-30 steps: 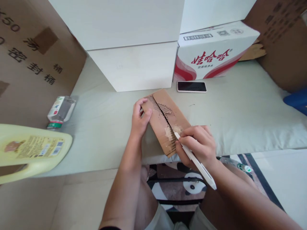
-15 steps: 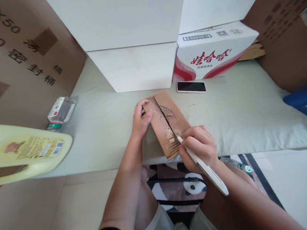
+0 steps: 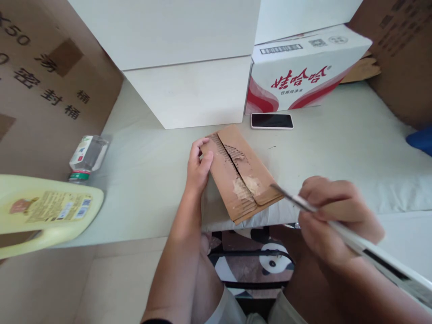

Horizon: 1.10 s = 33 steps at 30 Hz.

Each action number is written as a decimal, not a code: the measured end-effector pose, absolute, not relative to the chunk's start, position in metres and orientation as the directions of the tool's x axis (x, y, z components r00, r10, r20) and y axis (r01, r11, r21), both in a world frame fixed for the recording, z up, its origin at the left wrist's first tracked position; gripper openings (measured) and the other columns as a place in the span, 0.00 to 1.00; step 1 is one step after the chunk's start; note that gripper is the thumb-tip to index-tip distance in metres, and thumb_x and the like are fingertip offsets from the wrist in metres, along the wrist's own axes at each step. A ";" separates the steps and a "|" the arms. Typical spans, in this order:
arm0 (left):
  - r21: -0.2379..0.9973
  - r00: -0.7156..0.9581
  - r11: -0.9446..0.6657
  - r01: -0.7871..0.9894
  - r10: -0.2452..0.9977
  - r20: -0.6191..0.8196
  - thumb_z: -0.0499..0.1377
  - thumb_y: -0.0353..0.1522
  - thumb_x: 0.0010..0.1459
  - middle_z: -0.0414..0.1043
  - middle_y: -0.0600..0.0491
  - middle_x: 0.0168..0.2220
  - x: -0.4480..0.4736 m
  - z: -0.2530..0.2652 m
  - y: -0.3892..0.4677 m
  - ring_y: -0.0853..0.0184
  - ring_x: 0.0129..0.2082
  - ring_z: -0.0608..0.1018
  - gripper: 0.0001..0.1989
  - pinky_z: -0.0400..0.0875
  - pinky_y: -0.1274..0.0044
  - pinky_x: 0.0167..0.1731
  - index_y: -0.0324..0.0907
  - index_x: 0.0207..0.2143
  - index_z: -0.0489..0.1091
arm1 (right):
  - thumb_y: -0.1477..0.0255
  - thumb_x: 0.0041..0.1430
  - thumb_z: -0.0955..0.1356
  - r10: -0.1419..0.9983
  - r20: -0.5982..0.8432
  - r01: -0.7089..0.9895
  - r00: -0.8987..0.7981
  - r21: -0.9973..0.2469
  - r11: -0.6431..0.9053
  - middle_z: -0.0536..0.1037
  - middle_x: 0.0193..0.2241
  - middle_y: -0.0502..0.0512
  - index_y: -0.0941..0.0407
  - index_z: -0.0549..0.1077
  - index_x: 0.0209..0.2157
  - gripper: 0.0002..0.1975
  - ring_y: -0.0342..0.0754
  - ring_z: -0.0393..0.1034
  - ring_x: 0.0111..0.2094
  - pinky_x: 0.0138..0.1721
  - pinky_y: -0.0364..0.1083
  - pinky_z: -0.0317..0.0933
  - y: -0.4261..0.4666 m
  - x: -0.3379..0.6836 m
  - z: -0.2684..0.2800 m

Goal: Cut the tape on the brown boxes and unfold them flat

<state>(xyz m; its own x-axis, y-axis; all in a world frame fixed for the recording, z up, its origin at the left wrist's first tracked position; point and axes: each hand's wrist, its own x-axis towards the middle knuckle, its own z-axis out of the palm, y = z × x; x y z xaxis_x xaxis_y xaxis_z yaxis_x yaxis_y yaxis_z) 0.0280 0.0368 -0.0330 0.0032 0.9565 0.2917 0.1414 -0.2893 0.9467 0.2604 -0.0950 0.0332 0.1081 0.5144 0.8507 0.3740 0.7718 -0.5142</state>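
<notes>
A small brown cardboard box lies at the front edge of the pale cloth-covered surface, a dark slit running along its torn top. My left hand grips its left side, thumb on top and fingers round the far edge. My right hand is closed round a white utility knife, to the right of the box. The knife's dark tip points left, close to the box's right corner; whether it touches the cardboard I cannot tell. Motion blurs the knife and that hand.
White boxes and a red-and-white carton stand behind, with a phone before the carton. To the left are a clear bottle, a yellow jug and a large brown carton. A blue object sits far right.
My right hand has pulled the knife out of the slit and moved right, away from the box. My left hand keeps its grip, and the box has stayed nearly in place.
</notes>
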 end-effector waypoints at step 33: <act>0.928 -0.300 -0.157 -0.339 0.952 0.051 0.66 0.44 0.49 0.73 0.52 0.42 0.014 -0.017 0.044 0.61 0.42 0.76 0.18 0.71 0.72 0.40 0.48 0.40 0.70 | 0.68 0.60 0.67 0.983 0.180 0.876 0.032 -0.478 0.059 0.80 0.42 0.68 0.60 0.78 0.46 0.15 0.65 0.75 0.47 0.50 0.60 0.68 -0.031 0.294 -0.044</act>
